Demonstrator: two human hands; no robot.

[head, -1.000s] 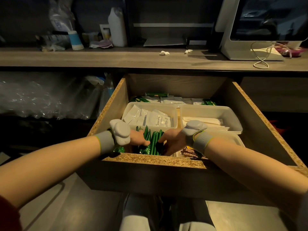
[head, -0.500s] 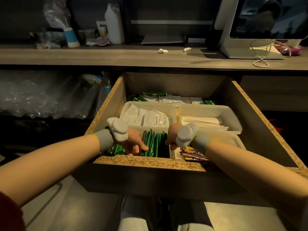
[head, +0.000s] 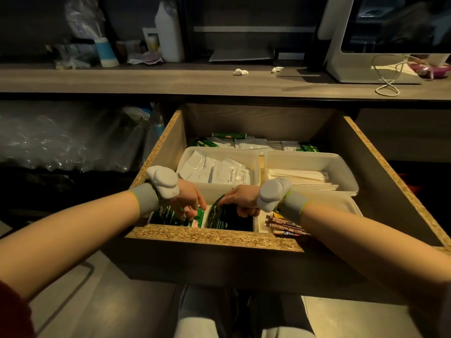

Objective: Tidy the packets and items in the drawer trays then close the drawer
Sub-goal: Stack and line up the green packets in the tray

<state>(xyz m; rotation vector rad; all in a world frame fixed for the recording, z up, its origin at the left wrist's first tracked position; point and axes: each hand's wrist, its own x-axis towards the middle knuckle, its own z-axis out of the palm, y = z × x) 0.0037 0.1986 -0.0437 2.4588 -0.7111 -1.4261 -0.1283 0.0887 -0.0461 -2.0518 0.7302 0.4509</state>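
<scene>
The wooden drawer (head: 214,236) stands pulled out with several white trays inside. In the near left tray lie green packets (head: 220,217). My left hand (head: 189,198) reaches down onto the green packets at the tray's left, fingers curled on one. My right hand (head: 241,198) presses on the stack of green packets, fingers closed over their top edge. The far left tray (head: 255,159) holds white packets (head: 214,170). The far right tray (head: 341,167) holds flat pale sachets. Brown sachets (head: 284,224) lie in the near right tray (head: 341,200).
More green and white packets (head: 246,142) lie loose behind the trays at the drawer's back. Above is a wooden counter (head: 170,80) with a white bottle (head: 169,32), a blue cup (head: 105,51), a screen stand (head: 366,69) and a cable (head: 388,80). Plastic bags (head: 61,142) fill the shelf on the left.
Both hands have drawn apart slightly and now push the green packets down and flat; the upright bundle seen earlier has tipped over.
</scene>
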